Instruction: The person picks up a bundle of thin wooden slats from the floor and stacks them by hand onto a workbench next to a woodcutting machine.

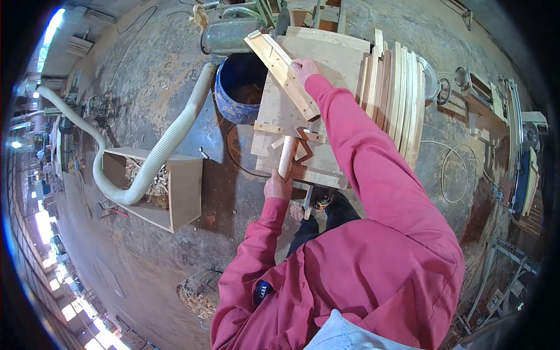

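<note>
My left hand (277, 186) grips the near end of a round wooden dowel (286, 156), which points away from me onto the plywood worktop (326, 58). My right hand (305, 69) reaches far out in a red sleeve and rests on the far part of a long wooden strip (283, 73) that lies diagonally across the worktop. Small wooden blocks (300, 137) sit fixed near the dowel's tip.
A stack of wooden boards (396, 93) stands on edge right of the worktop. A blue barrel (239, 87) stands to its left, with a white corrugated hose (151, 157) running into a wooden box of offcuts (169, 186). Machines line the right side (519, 151).
</note>
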`<state>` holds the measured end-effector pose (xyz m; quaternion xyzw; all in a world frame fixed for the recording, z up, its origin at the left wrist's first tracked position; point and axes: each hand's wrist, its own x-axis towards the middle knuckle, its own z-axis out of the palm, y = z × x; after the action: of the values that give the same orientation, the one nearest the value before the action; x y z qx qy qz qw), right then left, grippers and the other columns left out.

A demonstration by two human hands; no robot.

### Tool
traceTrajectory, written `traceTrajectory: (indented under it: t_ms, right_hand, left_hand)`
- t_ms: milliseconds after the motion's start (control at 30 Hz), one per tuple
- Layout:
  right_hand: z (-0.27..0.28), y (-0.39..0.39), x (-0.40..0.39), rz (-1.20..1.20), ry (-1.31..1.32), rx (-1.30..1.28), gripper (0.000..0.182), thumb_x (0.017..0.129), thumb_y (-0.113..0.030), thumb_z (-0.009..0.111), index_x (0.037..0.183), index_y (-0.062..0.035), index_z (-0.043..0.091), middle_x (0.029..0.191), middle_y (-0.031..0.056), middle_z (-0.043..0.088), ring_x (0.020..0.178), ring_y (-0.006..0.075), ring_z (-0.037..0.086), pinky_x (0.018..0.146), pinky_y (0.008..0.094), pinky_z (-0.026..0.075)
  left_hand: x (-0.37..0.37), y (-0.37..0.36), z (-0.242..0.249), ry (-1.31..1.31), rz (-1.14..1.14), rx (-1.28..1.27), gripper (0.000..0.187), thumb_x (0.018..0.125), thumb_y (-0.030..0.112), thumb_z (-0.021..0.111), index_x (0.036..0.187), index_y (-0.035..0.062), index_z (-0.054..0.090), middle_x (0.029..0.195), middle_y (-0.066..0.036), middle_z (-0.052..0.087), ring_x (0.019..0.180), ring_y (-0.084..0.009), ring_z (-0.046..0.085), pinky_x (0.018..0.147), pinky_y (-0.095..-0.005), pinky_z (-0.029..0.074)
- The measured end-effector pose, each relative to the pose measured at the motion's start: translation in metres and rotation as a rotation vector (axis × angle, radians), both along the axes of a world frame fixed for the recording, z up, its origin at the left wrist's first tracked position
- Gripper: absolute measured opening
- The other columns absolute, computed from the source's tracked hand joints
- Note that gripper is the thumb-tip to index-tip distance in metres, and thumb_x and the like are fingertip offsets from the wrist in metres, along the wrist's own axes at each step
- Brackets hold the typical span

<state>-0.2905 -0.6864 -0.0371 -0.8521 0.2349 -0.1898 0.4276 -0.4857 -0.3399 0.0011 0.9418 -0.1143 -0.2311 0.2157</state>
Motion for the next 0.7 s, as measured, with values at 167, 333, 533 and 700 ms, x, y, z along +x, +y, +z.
traceTrajectory:
  t_ms: [167, 333, 533, 700]
  right_hand:
    - [0.0, -0.023, 0.015, -0.004, -0.008, 0.142, 0.026, 0.093, -0.024, 0.064, 0.11, -0.0088, 0.075, 0.1, 0.018, 0.073, 0.093, 0.0318, 0.071, 0.084, 0.0405, 0.053]
    - [-0.001, -0.052, 0.022, -0.068, 0.205, -0.072, 0.028, 0.092, -0.03, 0.065, 0.106, -0.0087, 0.075, 0.1, 0.0178, 0.074, 0.091, 0.0332, 0.071, 0.084, 0.0415, 0.054]
    - [0.019, -0.008, -0.045, -0.127, 0.01, -0.235, 0.031, 0.087, -0.028, 0.069, 0.11, -0.0078, 0.074, 0.105, 0.0195, 0.07, 0.103, 0.0384, 0.065, 0.091, 0.0468, 0.051]
    - [0.017, 0.026, -0.081, -0.022, 0.111, -0.014, 0.03, 0.088, -0.027, 0.069, 0.111, -0.0065, 0.073, 0.109, 0.02, 0.068, 0.107, 0.0384, 0.062, 0.095, 0.0473, 0.048]
  left_hand:
    - [0.015, -0.023, 0.0, -0.037, -0.011, -0.011, 0.036, 0.087, 0.033, 0.069, 0.101, 0.0026, 0.055, 0.086, -0.029, 0.069, 0.084, -0.0483, 0.068, 0.073, -0.0566, 0.053]
    - [0.018, -0.025, -0.003, -0.053, -0.007, -0.03, 0.037, 0.087, 0.033, 0.07, 0.1, 0.0007, 0.056, 0.084, -0.03, 0.068, 0.084, -0.0494, 0.067, 0.072, -0.057, 0.053]
    - [0.004, -0.006, -0.007, -0.082, -0.052, -0.017, 0.035, 0.087, 0.03, 0.07, 0.1, 0.0009, 0.055, 0.083, -0.03, 0.068, 0.082, -0.0493, 0.067, 0.072, -0.0571, 0.053]
    - [-0.014, 0.016, -0.001, -0.073, -0.009, -0.064, 0.032, 0.087, 0.026, 0.069, 0.098, 0.001, 0.054, 0.082, -0.03, 0.068, 0.081, -0.0489, 0.067, 0.072, -0.0579, 0.053]
